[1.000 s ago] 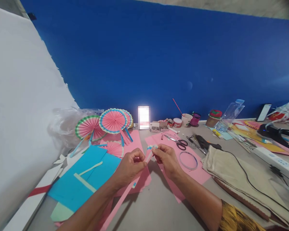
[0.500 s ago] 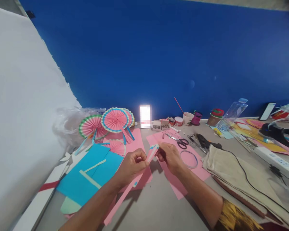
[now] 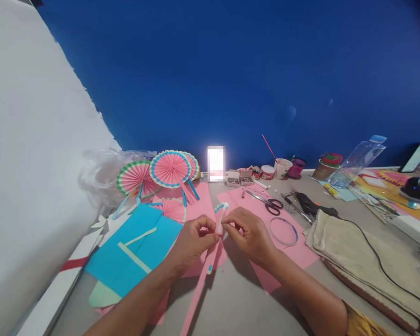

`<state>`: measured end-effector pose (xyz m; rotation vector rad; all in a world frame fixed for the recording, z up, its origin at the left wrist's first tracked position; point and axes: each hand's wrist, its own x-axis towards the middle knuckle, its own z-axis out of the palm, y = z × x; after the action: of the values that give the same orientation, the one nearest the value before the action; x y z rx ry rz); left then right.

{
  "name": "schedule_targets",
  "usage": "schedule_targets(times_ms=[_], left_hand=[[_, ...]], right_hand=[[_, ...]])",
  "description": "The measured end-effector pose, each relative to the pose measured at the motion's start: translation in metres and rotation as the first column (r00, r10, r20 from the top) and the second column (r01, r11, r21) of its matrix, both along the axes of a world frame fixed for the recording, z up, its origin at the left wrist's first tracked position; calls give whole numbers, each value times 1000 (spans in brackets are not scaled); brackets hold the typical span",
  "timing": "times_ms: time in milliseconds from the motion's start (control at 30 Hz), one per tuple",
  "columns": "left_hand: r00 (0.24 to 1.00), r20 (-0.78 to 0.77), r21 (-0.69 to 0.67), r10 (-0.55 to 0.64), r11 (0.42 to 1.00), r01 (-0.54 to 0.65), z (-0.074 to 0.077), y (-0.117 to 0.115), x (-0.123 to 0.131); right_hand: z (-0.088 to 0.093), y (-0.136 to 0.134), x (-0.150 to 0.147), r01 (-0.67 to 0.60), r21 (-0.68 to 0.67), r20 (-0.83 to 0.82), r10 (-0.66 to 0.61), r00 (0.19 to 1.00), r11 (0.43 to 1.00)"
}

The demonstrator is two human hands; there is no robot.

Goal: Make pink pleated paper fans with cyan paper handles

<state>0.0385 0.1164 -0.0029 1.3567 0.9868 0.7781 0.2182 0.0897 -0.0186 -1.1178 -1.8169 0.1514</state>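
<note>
My left hand (image 3: 192, 241) pinches a long pink paper strip (image 3: 199, 294) between thumb and forefinger. The strip's lower end runs toward me over the grey table. Beyond my fingers, folded pink paper with a blue-and-white edge (image 3: 221, 208) sticks up, with a pale band along it. My right hand (image 3: 251, 237) is closed in a pinch, its fingertips at the right edge of that folded paper. Whatever lies between those fingertips is too small to make out. Under and beside my hands are pink sheets (image 3: 262, 275).
Round pleated paper fans (image 3: 171, 169) stand at back left, behind a blue sheet (image 3: 126, 252). To the right lie scissors (image 3: 273, 205), a tape-like ring (image 3: 283, 232), a glue gun (image 3: 313, 205) and a folded beige cloth (image 3: 357, 252). A lit phone (image 3: 216, 163) leans against the wall.
The folded paper has turned more upright. My right hand has let go of its top end and moved down to its right edge. The view has shifted slightly.
</note>
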Motion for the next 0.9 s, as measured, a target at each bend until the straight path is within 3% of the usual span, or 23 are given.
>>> schedule_targets(times_ms=[400, 900], left_hand=[[996, -74, 97, 53, 994, -46, -4, -2, 1], [996, -43, 44, 83, 996, -81, -3, -3, 1]], right_hand=[[5, -10, -3, 55, 13, 171, -56, 984, 998], [-1, -8, -9, 76, -71, 47, -73, 996, 995]])
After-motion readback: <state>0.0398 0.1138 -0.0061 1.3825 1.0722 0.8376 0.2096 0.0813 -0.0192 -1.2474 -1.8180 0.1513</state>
